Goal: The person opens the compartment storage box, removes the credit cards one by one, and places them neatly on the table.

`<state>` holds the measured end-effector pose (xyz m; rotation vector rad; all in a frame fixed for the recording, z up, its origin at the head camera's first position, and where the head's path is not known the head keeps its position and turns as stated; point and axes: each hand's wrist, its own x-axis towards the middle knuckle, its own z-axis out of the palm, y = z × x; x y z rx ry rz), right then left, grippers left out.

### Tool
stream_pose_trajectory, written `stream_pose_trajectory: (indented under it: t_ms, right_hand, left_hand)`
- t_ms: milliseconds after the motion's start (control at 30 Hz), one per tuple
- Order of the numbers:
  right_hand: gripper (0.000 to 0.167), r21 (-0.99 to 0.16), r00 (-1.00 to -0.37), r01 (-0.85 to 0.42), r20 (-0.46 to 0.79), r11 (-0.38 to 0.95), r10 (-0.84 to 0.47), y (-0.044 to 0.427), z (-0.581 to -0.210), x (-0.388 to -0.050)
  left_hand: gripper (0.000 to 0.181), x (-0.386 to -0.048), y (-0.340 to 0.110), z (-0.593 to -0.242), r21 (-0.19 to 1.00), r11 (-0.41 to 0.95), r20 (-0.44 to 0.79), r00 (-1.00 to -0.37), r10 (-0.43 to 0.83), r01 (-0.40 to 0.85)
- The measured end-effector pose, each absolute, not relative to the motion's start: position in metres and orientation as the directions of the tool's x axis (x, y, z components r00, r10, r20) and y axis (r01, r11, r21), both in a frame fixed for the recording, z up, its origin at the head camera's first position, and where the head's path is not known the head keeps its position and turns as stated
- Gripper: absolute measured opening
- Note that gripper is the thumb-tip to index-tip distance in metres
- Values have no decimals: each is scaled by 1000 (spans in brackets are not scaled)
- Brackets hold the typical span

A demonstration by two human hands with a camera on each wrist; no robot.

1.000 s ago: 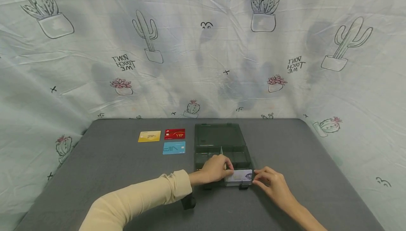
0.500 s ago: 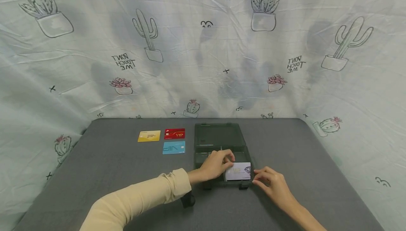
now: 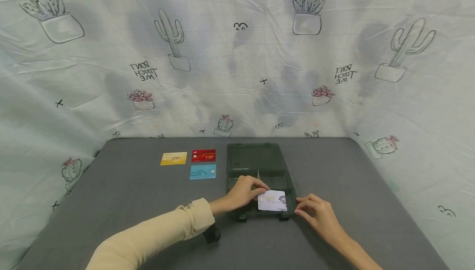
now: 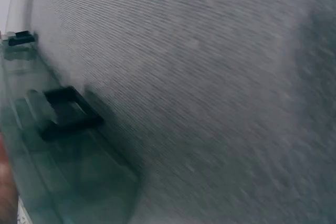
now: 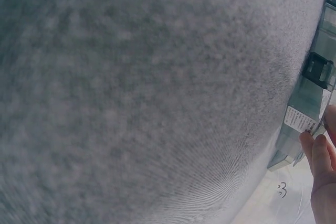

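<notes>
In the head view my left hand pinches a white VIP card by its upper left corner. The card tilts toward the camera over the front right compartment of a dark translucent divided plastic box, whose lid lies back. My right hand holds the box's right side near its front corner with thumb and bent fingers. The right wrist view shows those fingers at the box wall beside a white printed label. The left wrist view catches the box's front latch and a sliver of finger.
Left of the box, a yellow card, a red VIP card and a blue VIP card lie flat on the grey table. A white cactus-print curtain hangs behind and at both sides.
The white card has come up from lying flat in the front right compartment. It has tilted and shifted left with my left hand. My right hand has stayed at the box's side.
</notes>
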<state>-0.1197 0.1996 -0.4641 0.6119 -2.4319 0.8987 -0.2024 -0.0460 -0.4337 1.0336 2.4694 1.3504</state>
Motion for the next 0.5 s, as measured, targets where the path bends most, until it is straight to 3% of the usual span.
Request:
stream_pose_trajectory:
  t_ms: [200,500]
  right_hand:
    - [26,-469,-781,-558,577,685,-241,199,-465,-120]
    - [26,-470,-782,-555,576,686,-238,199,-464,-121]
  left_hand:
    - [28,-207,-58,-438,733,357,212,-694,688,578]
    - [58,-201,-60,-430,596,497,128,-686,716,631]
